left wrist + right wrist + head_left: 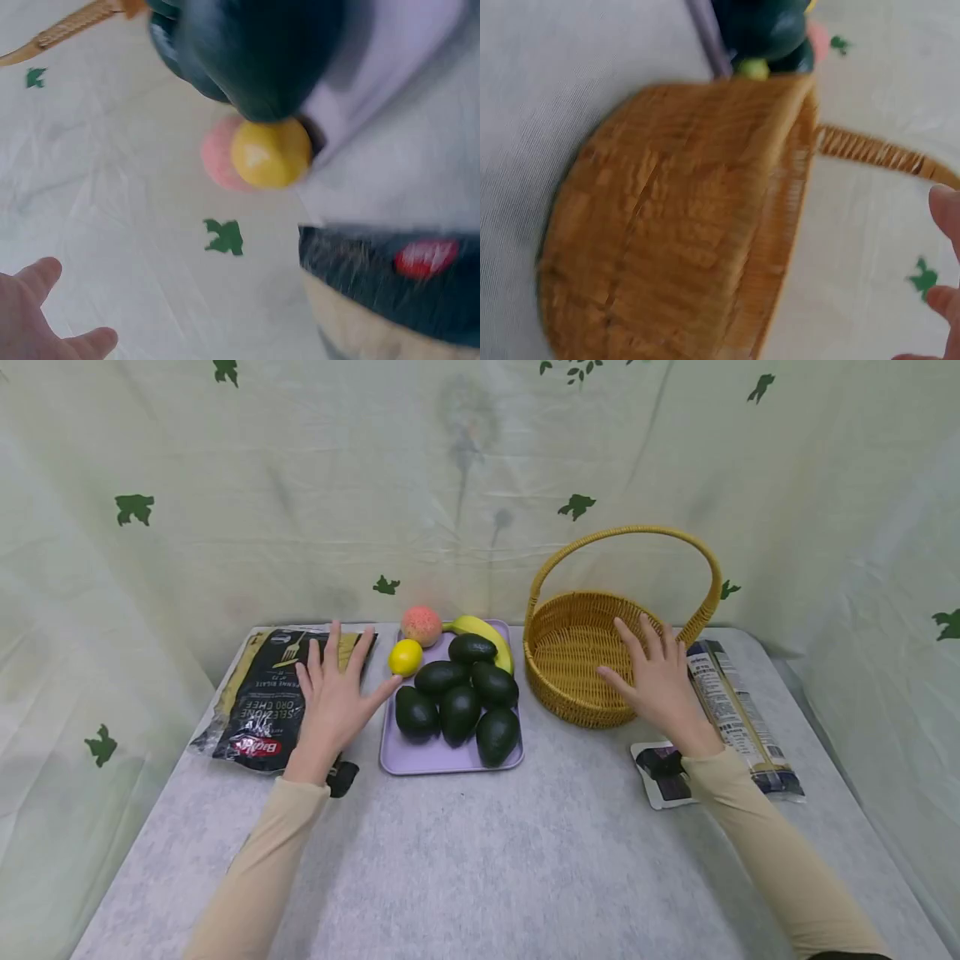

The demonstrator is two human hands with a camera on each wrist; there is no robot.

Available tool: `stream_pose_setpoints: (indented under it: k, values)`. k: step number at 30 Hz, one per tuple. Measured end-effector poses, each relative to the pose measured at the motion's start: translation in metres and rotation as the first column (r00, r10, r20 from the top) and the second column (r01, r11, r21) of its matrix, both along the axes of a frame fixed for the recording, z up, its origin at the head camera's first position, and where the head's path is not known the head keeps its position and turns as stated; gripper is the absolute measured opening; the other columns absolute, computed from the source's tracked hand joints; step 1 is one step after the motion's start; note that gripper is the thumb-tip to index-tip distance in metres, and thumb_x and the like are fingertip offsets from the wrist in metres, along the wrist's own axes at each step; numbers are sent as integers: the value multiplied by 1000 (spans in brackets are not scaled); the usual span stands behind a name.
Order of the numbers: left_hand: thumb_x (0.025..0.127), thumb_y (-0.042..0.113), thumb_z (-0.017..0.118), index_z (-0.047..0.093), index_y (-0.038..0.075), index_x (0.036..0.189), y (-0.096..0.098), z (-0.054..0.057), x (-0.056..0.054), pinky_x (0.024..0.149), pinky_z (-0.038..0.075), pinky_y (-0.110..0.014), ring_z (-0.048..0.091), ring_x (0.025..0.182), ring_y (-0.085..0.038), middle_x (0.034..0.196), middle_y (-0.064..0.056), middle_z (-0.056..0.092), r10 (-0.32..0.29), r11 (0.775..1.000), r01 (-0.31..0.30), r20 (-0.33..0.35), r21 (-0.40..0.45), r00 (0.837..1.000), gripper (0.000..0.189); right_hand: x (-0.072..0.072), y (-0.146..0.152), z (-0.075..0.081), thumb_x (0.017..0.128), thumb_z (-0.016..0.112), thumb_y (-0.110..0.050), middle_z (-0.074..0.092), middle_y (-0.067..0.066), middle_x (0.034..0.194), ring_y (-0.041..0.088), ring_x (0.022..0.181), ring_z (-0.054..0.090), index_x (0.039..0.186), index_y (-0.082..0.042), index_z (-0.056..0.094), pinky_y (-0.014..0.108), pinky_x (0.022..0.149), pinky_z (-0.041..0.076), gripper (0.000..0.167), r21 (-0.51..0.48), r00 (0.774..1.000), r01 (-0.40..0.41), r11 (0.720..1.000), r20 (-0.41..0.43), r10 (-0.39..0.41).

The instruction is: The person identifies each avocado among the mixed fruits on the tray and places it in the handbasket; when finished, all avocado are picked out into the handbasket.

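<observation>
My left hand (333, 702) is spread with straight fingers above the right side of a black penne rigate bag (258, 702), holding nothing. My right hand (660, 685) hovers, fingers spread, before the right rim of a wicker basket (577, 706) with a tall arched handle. Between the hands lies a lilac tray (442, 763) bearing several dark green avocados (460, 714) and a banana (487, 633). A yellow lemon (405, 657) and a pink peach (422, 626) sit at its far left corner. In the right wrist view the basket (652, 225) appears close to the fingertips.
Right of the basket lies a long clear-and-blue packet (742, 718), beside a small white-edged pouch (663, 777) partly under the right wrist. A small black item (342, 778) shows by the left wrist. A pale curtain (465, 485) hangs behind the grey table (480, 868).
</observation>
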State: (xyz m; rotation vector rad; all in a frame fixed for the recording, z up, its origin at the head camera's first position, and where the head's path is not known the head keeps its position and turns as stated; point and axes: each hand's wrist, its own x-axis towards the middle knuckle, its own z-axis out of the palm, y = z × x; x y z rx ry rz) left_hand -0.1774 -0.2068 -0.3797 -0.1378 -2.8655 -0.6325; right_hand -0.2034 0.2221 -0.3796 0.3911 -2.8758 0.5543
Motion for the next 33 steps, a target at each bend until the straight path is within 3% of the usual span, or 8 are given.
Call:
stream_pose_setpoints:
  k: [4,8,14,17,20,23,30,33]
  values:
    - [91,56,55,11,32,155,0,-5,8,105,4,-69,-3,142,-42,159,-8,-9,-64,971,53,39,233,997,81,7,-14,6,96,50,-51,9,21,157,43,141,1,155,-19,16,65,107,7,76,-131,993,-115,985,3,116]
    - [92,46,59,10,33,155,0,-18,18,105,9,-69,2,143,-37,160,-9,-3,-121,891,71,84,448,989,81,18,-30,9,96,56,-41,16,15,156,37,141,11,154,-17,19,62,108,13,73,-319,971,-221,922,21,240]
    - [93,32,64,2,30,155,-1,-44,30,111,14,-56,8,143,-34,160,-5,0,-239,757,75,168,649,956,87,32,-53,1,97,57,-26,27,9,153,35,134,32,152,-19,25,54,106,30,64,-579,909,-256,774,128,397]
    - [91,28,67,-2,30,154,-1,-59,34,113,11,-51,5,144,-30,160,-1,-4,-273,719,45,221,693,936,94,36,-62,-9,99,54,-21,28,13,153,39,132,35,152,-20,24,53,104,33,61,-680,853,-226,697,208,479]
    - [89,24,70,-4,23,154,-1,-71,36,114,10,-49,3,145,-28,160,-2,-6,-277,717,27,250,697,928,98,38,-68,-18,100,52,-21,27,15,153,41,130,36,152,-20,23,55,103,34,60,-728,800,-191,658,273,535]
    - [87,21,71,-5,15,154,-2,-79,37,114,9,-49,1,144,-31,160,-8,-7,-276,730,20,269,683,923,101,37,-73,-27,100,52,-23,28,13,153,41,128,39,152,-21,25,55,101,36,59,-734,767,-179,656,313,560]
    - [84,23,75,-5,6,153,-3,-94,35,113,5,-51,0,143,-33,158,-17,-4,-251,800,-10,350,599,902,107,30,-84,-44,97,57,-30,25,1,155,34,121,50,151,-26,28,51,94,44,61,-691,712,-198,695,386,586]
    - [82,23,77,-4,2,152,-2,-100,34,113,6,-51,1,143,-35,158,-20,-3,-253,825,17,343,565,905,109,29,-91,-45,95,60,-32,27,0,153,31,121,50,149,-26,32,48,93,45,61,-651,715,-212,728,405,570]
